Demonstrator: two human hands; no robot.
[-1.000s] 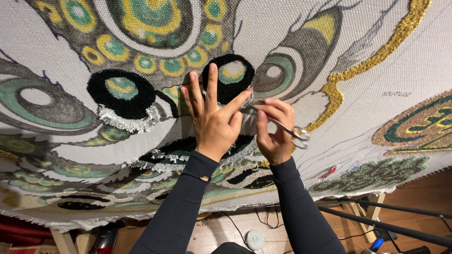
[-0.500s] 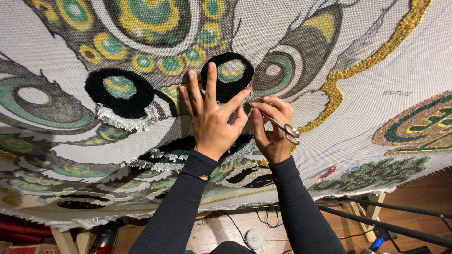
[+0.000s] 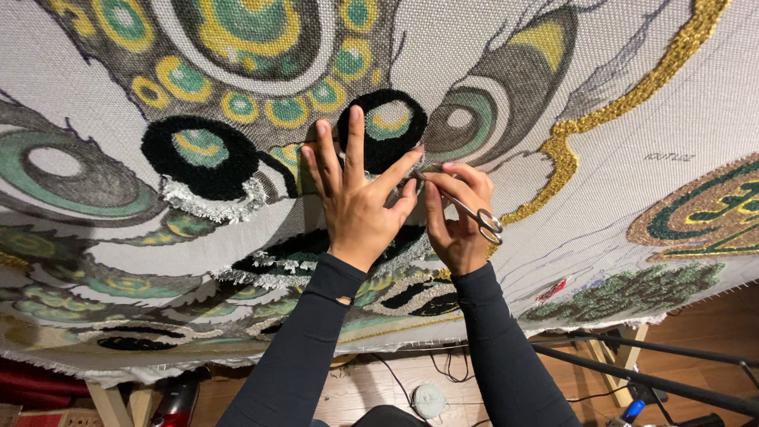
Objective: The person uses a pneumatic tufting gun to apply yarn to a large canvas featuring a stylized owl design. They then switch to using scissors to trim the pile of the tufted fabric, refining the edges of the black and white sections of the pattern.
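Scissors: pinched in my right hand, tips now drawn in closer beside the black tufted circle than a second ago. Left hand: fingers spread wide, flat on the rug, holding nothing, unmoved.

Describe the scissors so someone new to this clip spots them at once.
Start at the large tufted cloth stretched on its frame. The right hand at its middle holds small silver scissors, tips toward the black tuft. They are the only bare metal thing there.
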